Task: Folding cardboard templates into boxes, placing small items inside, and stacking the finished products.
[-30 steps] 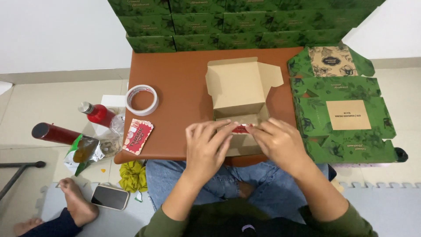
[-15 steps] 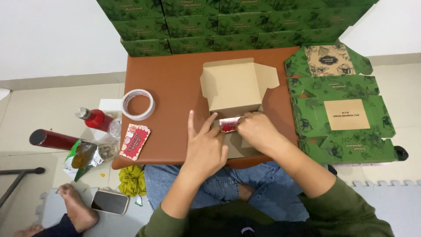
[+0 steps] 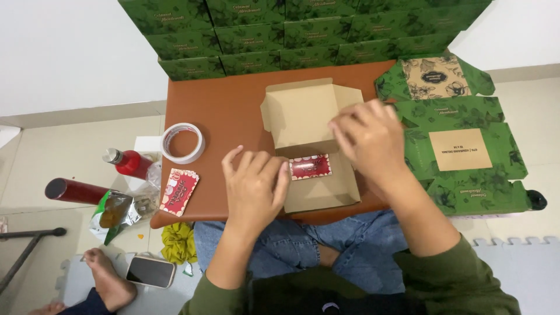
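An open brown cardboard box (image 3: 318, 195) sits on the brown low table (image 3: 227, 111), its lid (image 3: 303, 114) standing up behind it. A small red card (image 3: 311, 167) lies inside the box. My left hand (image 3: 254, 189) rests at the box's left edge, fingers spread, touching the box wall beside the card. My right hand (image 3: 368, 139) hovers over the box's right side near the lid flap, fingers curled and holding nothing that I can see.
Flat green printed box blanks (image 3: 461, 151) lie at the right. Folded green boxes (image 3: 280, 35) are stacked at the back. A tape roll (image 3: 182, 142) and another red card (image 3: 179, 191) lie at left. Bottles (image 3: 129, 162), a snack bag, a phone (image 3: 150, 270) and someone's foot (image 3: 108, 280) are on the floor.
The red card went from my fingers down into the box. My right hand lifted away up and to the right toward the lid; my left hand stayed at the box's left edge.
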